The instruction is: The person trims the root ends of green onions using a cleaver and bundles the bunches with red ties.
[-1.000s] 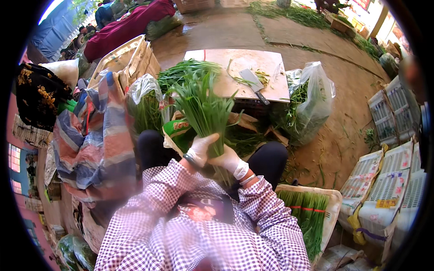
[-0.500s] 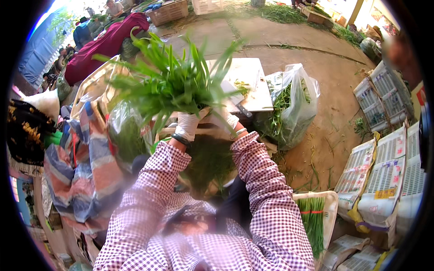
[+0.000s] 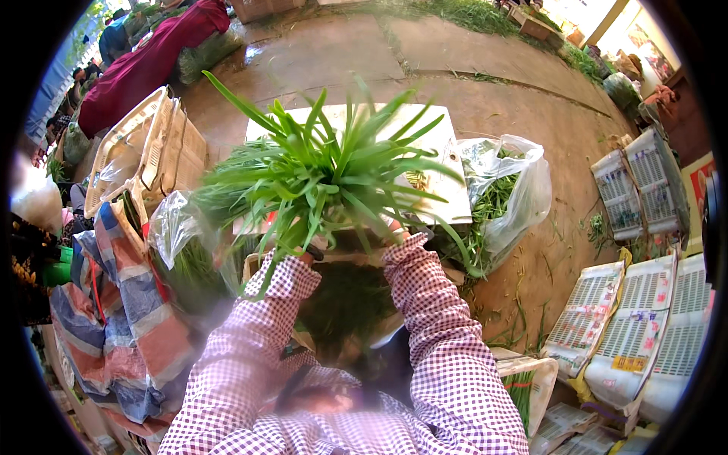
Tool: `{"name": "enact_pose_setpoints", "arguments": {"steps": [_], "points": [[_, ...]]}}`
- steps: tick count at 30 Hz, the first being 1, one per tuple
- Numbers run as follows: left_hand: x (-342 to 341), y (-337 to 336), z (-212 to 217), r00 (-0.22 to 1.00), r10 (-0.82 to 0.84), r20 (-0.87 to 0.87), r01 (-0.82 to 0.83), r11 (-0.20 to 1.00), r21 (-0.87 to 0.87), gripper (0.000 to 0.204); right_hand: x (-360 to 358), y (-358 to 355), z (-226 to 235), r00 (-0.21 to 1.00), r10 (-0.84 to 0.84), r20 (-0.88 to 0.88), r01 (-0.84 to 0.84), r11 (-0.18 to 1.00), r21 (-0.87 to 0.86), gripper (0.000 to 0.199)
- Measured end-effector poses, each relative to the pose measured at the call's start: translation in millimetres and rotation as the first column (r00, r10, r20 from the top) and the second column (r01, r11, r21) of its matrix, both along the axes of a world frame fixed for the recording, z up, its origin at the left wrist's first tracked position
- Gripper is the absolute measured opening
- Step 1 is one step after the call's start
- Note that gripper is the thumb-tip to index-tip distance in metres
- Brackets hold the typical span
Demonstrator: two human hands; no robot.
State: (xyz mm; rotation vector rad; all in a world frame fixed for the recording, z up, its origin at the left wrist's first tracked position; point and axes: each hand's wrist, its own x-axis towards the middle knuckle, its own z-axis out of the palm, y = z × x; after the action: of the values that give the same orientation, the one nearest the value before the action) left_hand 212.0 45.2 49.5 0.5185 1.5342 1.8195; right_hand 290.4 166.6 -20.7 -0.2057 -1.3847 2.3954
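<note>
over the white board (image 3: 444,199) | leaf bunch (image 3: 326,171) above both hands | fingers hidden by leaves, grip unclear

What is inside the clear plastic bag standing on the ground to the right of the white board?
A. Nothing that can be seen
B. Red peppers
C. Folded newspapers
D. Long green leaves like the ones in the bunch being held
D: through the clear plastic bag you can see long green stalks, the same sort as the bunch of green leaves raised in front of the white board.
</note>
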Motion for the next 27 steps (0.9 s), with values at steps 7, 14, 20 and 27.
{"name": "enact_pose_setpoints", "arguments": {"steps": [7,14,20,27], "points": [[-25,-7,-3,0.889,0.027,0.458,-0.208,0.914,0.349,0.035,5,-7,109,0.946,-0.166,0.278,-0.191,0.407,0.893,0.059],[-13,-52,-4,0.803,-0.048,0.594,-0.264,0.865,0.427,0.044,0,-37,28,0.975,-0.164,0.151,-0.098,0.291,0.952,0.023],[59,-152,6,0.672,-0.206,0.711,0.159,0.978,0.134,0.045,35,-35,110,0.903,-0.375,0.211,-0.264,-0.095,0.960,0.007],[59,-126,65,0.511,-0.214,-0.832,0.139,0.976,-0.166,0.061,44,-56,109,0.911,-0.402,0.092,-0.277,-0.432,0.858,0.002]]}}
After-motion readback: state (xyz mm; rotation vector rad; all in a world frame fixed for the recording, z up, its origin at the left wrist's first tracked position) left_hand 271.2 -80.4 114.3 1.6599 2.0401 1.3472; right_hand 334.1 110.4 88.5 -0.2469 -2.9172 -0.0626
